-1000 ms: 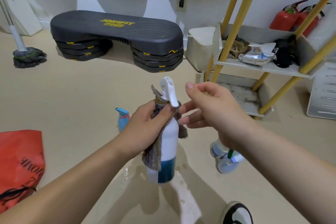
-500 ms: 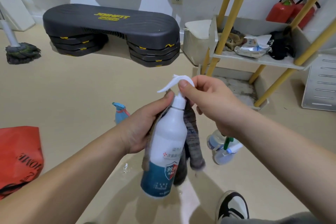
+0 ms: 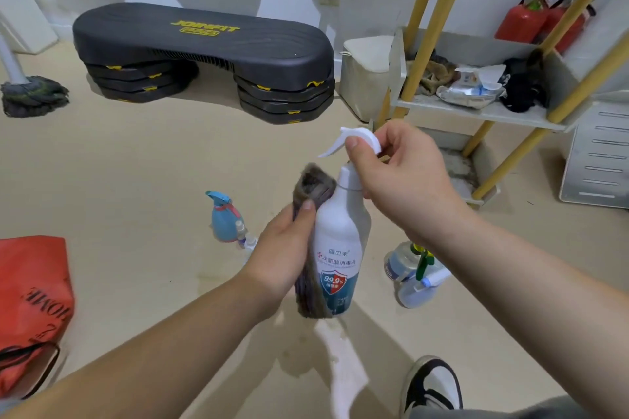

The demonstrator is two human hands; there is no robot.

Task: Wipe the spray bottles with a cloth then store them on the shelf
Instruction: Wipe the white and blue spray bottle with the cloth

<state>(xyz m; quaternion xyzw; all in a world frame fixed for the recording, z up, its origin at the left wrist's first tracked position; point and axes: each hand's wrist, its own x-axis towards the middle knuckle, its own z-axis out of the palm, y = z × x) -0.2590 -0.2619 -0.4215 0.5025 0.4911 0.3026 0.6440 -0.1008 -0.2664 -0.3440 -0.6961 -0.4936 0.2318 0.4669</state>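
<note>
A white spray bottle [image 3: 340, 248] with a blue label hangs upright in mid-air at the centre. My right hand [image 3: 401, 177] pinches its white trigger head and holds it up. My left hand [image 3: 286, 248] grips a grey-brown cloth [image 3: 311, 286] and presses it against the bottle's left side. On the floor behind stand a small blue spray bottle [image 3: 223, 218] and, to the right, two clear spray bottles [image 3: 413, 274] lying together. The white shelf [image 3: 476, 110] on yellow poles stands at the right.
A black step platform [image 3: 204, 48] sits at the back, a mop head [image 3: 32, 95] at far left, a red bag [image 3: 30, 299] at the lower left. Red fire extinguishers [image 3: 541, 17] stand behind the shelf, which carries cloths and a wipes pack. My shoe [image 3: 430, 384] is at bottom right.
My right hand came onto the trigger head and took the bottle's weight. My left hand shifted the cloth from behind the bottle to its left side and slid lower.
</note>
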